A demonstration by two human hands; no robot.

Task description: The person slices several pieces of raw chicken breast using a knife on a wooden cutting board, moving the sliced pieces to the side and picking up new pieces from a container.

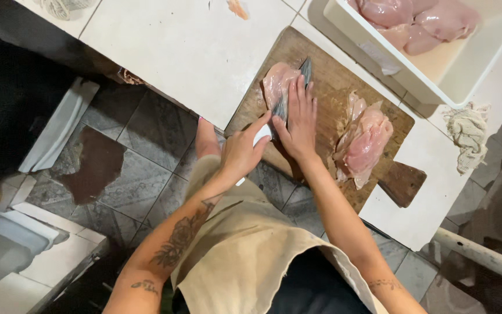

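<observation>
A beige apron (245,256) hangs nearest, at six o'clock. Above it, the left hand (240,152) is curled tight around a white-handled knife (280,107), while the right hand (298,119) lies flat, fingers (301,93) together, atop the blade. Under both, at eleven o'clock of the fingers, lies a raw chicken breast (275,81) on the wooden cutting board (332,75).

A white tiled counter (193,52) carries a wooden cutting board (335,75), white tub (466,75) and rag (469,134).

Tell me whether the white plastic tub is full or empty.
Partly full: the white rectangular plastic tub holds pink raw chicken breasts at one end; its other end shows bare bottom.
</observation>
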